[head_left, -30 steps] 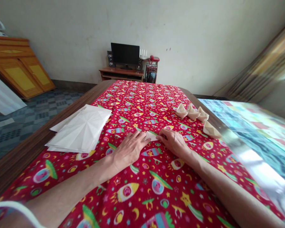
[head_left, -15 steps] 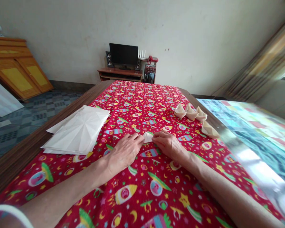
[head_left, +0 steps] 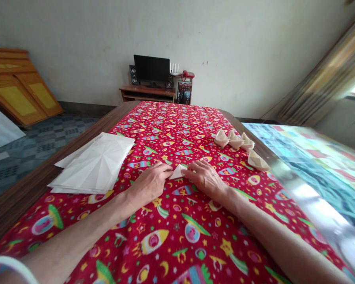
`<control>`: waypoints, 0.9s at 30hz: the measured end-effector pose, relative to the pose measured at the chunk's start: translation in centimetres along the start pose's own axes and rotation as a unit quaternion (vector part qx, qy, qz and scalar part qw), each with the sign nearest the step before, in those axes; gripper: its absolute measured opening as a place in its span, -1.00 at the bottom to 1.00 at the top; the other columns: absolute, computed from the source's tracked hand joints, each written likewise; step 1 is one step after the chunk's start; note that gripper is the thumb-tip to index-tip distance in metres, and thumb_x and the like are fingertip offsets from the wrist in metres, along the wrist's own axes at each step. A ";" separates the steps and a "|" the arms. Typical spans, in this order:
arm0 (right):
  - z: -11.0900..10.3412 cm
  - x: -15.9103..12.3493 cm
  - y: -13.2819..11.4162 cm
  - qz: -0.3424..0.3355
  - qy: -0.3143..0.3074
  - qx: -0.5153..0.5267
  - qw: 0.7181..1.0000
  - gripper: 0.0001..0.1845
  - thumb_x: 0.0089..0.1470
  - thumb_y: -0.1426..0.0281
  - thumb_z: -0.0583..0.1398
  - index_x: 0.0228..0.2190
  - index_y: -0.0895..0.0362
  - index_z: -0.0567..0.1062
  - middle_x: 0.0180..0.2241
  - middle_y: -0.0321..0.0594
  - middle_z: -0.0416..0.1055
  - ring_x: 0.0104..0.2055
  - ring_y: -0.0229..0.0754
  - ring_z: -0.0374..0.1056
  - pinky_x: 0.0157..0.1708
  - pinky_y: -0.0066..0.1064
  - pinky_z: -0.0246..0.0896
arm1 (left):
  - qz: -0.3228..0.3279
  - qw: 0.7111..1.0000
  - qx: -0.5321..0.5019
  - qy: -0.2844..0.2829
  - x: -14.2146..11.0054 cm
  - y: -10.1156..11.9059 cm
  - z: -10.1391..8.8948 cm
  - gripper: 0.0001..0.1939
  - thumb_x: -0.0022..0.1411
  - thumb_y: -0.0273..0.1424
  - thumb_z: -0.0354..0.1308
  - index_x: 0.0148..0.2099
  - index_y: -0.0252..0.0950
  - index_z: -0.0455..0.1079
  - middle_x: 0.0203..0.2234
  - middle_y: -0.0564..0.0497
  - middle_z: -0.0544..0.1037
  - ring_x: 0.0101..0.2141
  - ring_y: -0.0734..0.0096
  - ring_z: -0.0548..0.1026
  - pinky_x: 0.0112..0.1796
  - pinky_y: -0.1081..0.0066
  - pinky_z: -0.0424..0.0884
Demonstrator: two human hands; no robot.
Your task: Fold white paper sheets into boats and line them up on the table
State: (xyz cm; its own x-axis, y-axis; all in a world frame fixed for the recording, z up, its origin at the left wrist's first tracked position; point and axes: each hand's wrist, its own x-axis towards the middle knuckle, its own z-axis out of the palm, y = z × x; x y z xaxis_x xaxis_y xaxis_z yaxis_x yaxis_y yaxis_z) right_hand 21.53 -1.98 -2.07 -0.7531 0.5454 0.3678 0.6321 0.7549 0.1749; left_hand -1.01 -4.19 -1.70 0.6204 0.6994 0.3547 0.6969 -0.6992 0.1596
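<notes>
A small folded piece of white paper [head_left: 177, 172] lies on the red patterned tablecloth [head_left: 177, 221] between my hands. My left hand [head_left: 149, 184] rests at its left side with fingers curled, fingertips at the paper's edge. From the right, my right hand [head_left: 204, 178] lies palm down with fingers pressed on the paper. Most of the paper is hidden under the fingers.
A stack of white creased sheets [head_left: 94, 165] lies to the left. Several folded cream paper shapes [head_left: 239, 144] sit at the right edge of the cloth. The wooden table edge [head_left: 23, 189] runs along the left. A glossy patterned surface [head_left: 313, 165] is on the right.
Both hands have drawn slightly towards me. The paper between them now shows a raised triangular point where it was a flat strip a second ago.
</notes>
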 end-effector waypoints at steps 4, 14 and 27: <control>0.1 -0.1 0.1 -0.001 0.014 0.011 1.000 -0.79 0.24 0.39 0.03 -0.23 0.11 0.46 -0.36 -0.22 0.38 -0.32 -0.25 0.21 -0.35 -0.41 -0.01 | -0.023 0.997 -0.059 0.053 0.1 -0.5 1.2 -0.60 0.22 -0.63 -0.10 0.05 -0.34 0.36 -0.15 -0.08 0.46 -0.12 0.32 0.39 -0.04 0.33 0.36; -0.3 1.5 -1.9 0.017 0.021 -0.101 0.995 -0.78 0.23 0.46 -0.01 -0.35 0.17 0.42 -0.45 -0.19 0.36 -0.37 -0.18 0.18 -0.35 -0.29 -0.09 | -0.053 0.980 -0.170 0.091 0.6 0.5 2.2 -0.67 0.28 -0.46 -0.04 0.07 -0.29 0.35 -0.20 -0.07 0.44 -0.20 0.38 0.45 -0.14 0.38 0.41; -0.1 1.7 -2.8 0.109 0.074 0.063 0.989 -0.72 0.23 0.42 -0.03 -0.44 0.17 0.41 -0.52 -0.25 0.36 -0.51 -0.30 0.20 -0.48 -0.45 -0.04 | -0.140 0.967 -0.156 0.145 1.4 2.0 2.4 -0.53 0.26 -0.41 -0.03 0.21 -0.34 0.12 -0.16 -0.11 0.32 -0.17 0.32 0.38 -0.07 0.23 0.39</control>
State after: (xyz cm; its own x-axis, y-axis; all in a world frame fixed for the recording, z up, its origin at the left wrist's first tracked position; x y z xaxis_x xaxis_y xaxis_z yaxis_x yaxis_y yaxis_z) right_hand 18.51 -3.23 -1.88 -0.5611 0.6473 0.5160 0.7416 0.6700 -0.0340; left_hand 2.06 -4.27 -3.07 0.2643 0.8282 0.4942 0.6520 -0.5310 0.5412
